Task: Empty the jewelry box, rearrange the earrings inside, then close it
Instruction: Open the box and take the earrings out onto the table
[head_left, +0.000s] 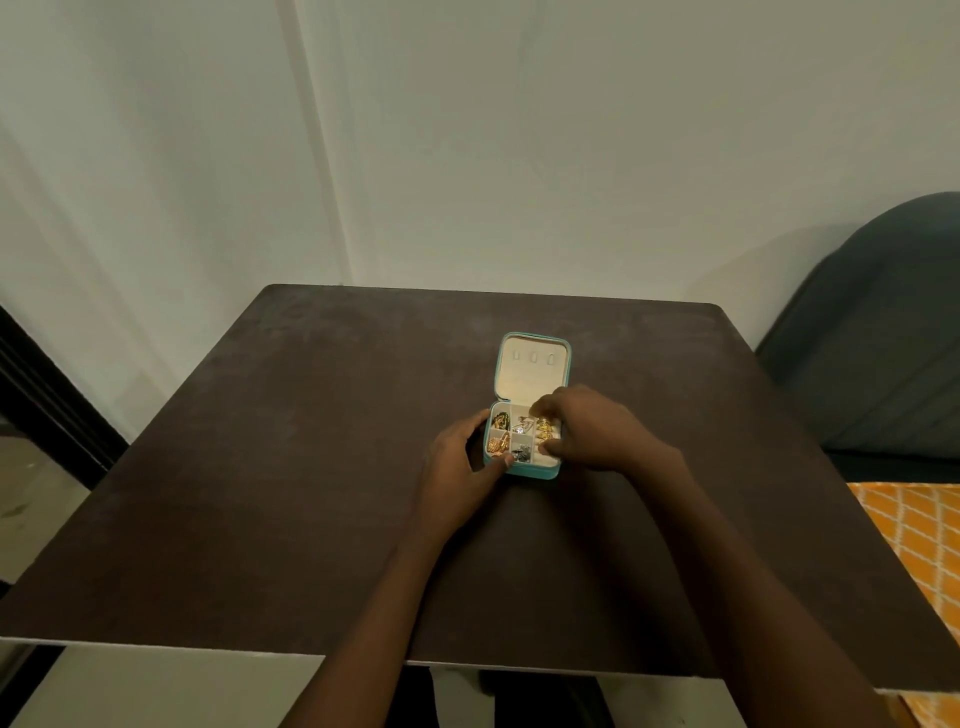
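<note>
nearest the camera it's just two bare forearms coming up over the dark table (260, 493). left hand (457, 473) is cupped round the left side of the box (522, 470), thumb on the front-left corner, so it's bracing it rather than picking anything up. right hand (587, 431) sits over the right column of compartments, fingers curled down among the gold earrings (544, 428) there. looks like it's about to pinch one, but i honestly can't tell if it's got hold of anything.

box is about mid-table, teal outside, cream lining, lid (532, 364) flipped open and standing up at the back. inside there's gold stuff in the left cells, a pale sparkly piece in the middle, something silvery-dark at the front middle.

progress-wise i'd say barely started: most cells have something in them and nothing is lying out on the table. so emptying, rearranging and closing are all left.

behind it all a plain wall, a dark chair (872, 332) off to the right.
</note>
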